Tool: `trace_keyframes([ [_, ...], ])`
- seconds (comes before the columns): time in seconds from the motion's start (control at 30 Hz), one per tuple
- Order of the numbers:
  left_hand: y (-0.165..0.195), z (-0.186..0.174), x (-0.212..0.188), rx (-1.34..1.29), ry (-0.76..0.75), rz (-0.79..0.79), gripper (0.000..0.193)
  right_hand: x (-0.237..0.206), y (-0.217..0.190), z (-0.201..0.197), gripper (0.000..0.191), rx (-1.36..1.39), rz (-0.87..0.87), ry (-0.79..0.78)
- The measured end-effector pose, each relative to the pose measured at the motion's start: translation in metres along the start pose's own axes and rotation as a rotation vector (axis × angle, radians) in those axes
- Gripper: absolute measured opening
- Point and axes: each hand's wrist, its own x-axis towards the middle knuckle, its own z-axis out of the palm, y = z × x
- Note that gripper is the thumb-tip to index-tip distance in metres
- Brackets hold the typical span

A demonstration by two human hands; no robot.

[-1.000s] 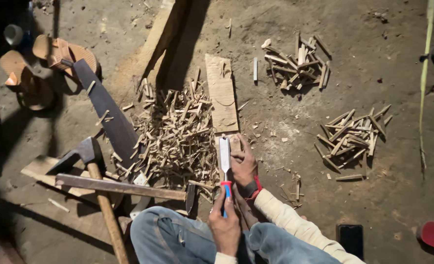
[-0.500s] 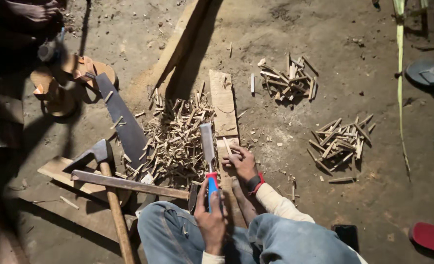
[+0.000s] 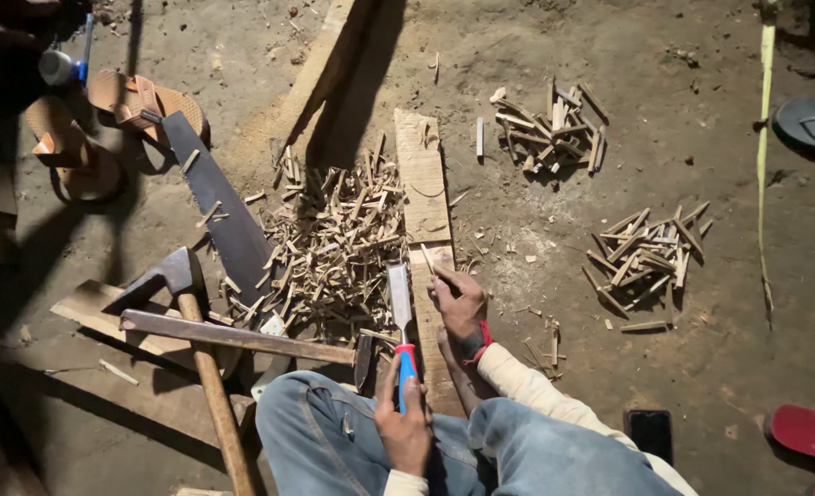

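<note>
While the left hand [image 3: 405, 427] grips one chisel [image 3: 400, 312], two peg heaps [image 3: 648, 254] lie apart.

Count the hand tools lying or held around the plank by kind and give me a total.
Red-and-blue-handled chisel, held in the left hand: 1
Wooden-handled axes: 2
Dark steel saw blade: 1
Total: 4
</note>
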Motion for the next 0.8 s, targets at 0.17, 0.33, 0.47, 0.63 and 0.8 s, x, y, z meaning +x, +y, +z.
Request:
trace_keyframes([
  [0.17,0.005,0.000,-0.002,0.100,-0.029,-0.010,0.046,0.002,0.010,0.006,0.032,0.087,0.337,-0.141],
  [0.33,0.003,-0.004,-0.009,0.294,-0.058,0.429,0.043,0.003,0.026,0.009,0.065,0.220,0.363,-0.165],
  [0.47,0.006,-0.003,-0.017,0.314,-0.078,0.433,0.043,0.001,0.026,0.011,0.071,0.099,0.335,-0.129],
  [0.63,0.015,0.006,-0.018,0.420,-0.031,0.203,0.045,0.005,0.014,0.010,0.075,-0.059,0.386,-0.135],
  [0.8,0.027,0.013,-0.019,0.405,-0.014,0.271,0.042,0.004,0.013,0.011,0.076,-0.116,0.415,-0.124],
])
